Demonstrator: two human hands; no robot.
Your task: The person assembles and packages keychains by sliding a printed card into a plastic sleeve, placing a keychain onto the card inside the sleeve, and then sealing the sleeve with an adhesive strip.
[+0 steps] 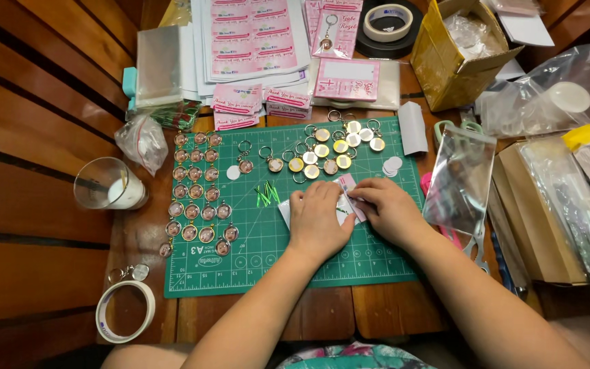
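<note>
Both hands, left hand (319, 220) and right hand (390, 208), grip one small card (347, 186).

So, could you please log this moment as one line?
left hand: pressing small card | right hand: pinching card edge | surface: green cutting mat

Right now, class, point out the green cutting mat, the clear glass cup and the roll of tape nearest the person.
green cutting mat (261, 270), head view, bare lower part.
clear glass cup (104, 179), head view, its side wall.
roll of tape (107, 328), head view, white rim.
</note>
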